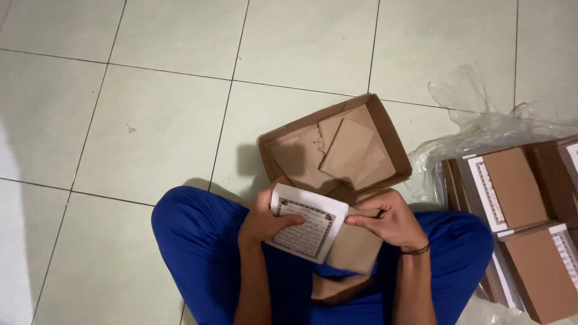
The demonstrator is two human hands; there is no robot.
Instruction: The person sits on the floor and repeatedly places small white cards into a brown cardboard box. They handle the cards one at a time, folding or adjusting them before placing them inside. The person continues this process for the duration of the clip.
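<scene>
I sit cross-legged on a tiled floor in blue trousers. My left hand grips the left edge of a small booklet with a white printed page and ornate border. My right hand, with a dark band at the wrist, pinches the booklet's brown paper cover at its right side. Just beyond my hands lies an open brown cardboard box holding several loose brown paper pieces.
At the right, several brown booklets with white printed edges are stacked on crinkled clear plastic wrap. Pale green floor tiles with dark grout lines spread to the left and beyond the box.
</scene>
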